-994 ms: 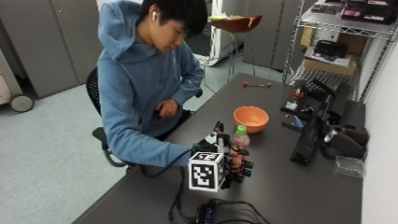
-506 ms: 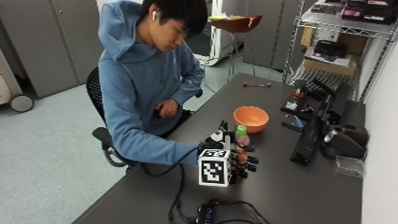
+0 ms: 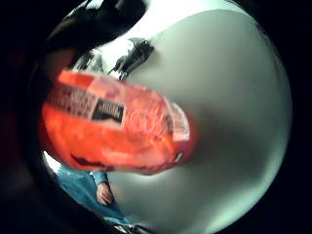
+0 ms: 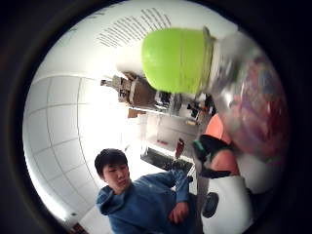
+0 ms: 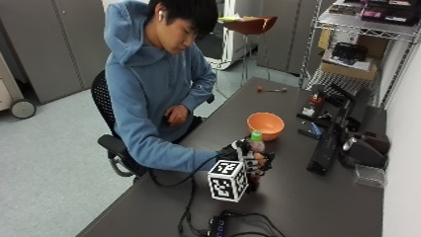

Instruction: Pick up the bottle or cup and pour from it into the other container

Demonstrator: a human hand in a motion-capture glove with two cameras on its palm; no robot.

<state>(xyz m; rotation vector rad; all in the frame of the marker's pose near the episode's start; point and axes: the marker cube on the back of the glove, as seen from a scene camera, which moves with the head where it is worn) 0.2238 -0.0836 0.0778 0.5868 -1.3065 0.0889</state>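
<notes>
here | bottle (image 5: 256,143): green cap, orange-red label, upright | in hand (image 5: 244,157)

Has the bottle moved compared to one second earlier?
No clear move: the bottle stays upright in the right hand, equally near the orange bowl.

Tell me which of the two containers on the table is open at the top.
The orange bowl, standing free on the table. The bottle, gripped by the gloved right hand, has its green cap on.
</notes>
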